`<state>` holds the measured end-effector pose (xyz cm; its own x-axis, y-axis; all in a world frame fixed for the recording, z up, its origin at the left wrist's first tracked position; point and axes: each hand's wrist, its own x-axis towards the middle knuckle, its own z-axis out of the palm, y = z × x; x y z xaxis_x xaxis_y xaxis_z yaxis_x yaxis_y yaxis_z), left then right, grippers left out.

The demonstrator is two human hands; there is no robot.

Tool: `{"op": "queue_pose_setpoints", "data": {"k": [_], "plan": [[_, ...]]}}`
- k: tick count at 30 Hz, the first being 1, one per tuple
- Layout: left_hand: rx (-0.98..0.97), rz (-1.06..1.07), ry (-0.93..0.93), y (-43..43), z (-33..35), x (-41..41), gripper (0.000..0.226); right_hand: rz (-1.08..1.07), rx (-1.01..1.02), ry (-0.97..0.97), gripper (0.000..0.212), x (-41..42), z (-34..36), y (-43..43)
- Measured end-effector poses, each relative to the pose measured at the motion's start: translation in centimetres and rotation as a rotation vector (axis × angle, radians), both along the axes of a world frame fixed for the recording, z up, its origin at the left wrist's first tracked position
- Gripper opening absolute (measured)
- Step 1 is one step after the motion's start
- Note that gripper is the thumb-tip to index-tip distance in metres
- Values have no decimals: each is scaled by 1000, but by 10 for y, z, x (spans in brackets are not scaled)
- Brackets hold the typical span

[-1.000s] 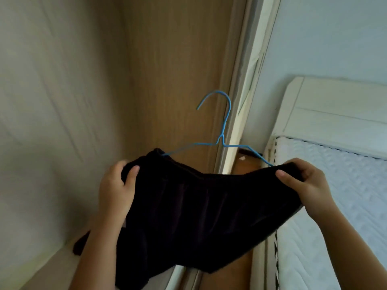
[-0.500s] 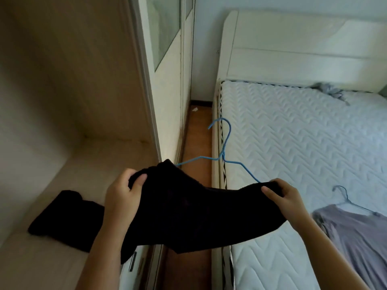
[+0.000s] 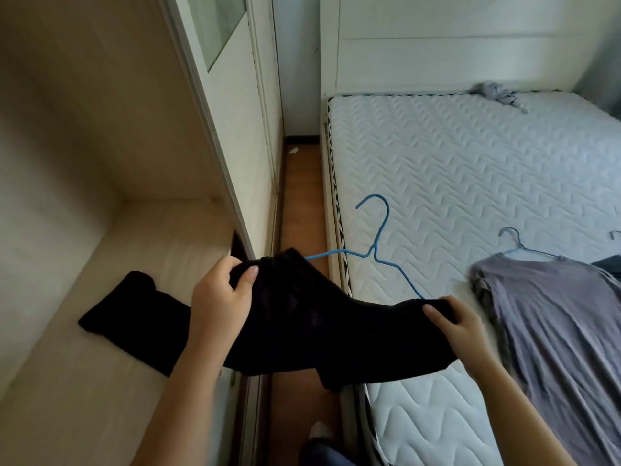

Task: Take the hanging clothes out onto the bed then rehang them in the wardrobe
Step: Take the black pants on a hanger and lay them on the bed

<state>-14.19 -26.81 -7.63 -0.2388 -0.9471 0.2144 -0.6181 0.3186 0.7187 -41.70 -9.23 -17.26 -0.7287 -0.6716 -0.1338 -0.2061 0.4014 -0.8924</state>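
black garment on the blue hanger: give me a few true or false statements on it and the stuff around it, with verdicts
1. The left hand and the right hand both grip the black garment. True.
2. The blue hanger is hooked over a wardrobe rail. False: its hook is free in the air, above the near edge of the mattress.
3. A grey shirt lies on the mattress. True.
4. The wardrobe floor is bare. False: black cloth lies on it, and it seems to trail from the garment.
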Motion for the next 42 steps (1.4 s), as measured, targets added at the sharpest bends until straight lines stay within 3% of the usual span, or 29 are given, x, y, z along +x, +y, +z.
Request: {"op": "queue_pose_setpoints", "data": {"k": [9,19,27,31,37,42], "plan": [[-119,-154,96,103,9,41,15,-193,-66,76,11,87,24,150],[26,-411,106,219,-9,46,15,-414,-4,61,15,150,27,329],[72,-478,55,308,-14,47,10,-474,74,113,19,185,29,429],[158,-561,35,378,-20,30,11,-545,134,100,7,196,33,513],[255,-679,31,485,-26,5,13,-648,154,133,19,191,56,633],[271,-671,79,521,-20,-5,14,-621,148,161,18,163,72,672]]}}
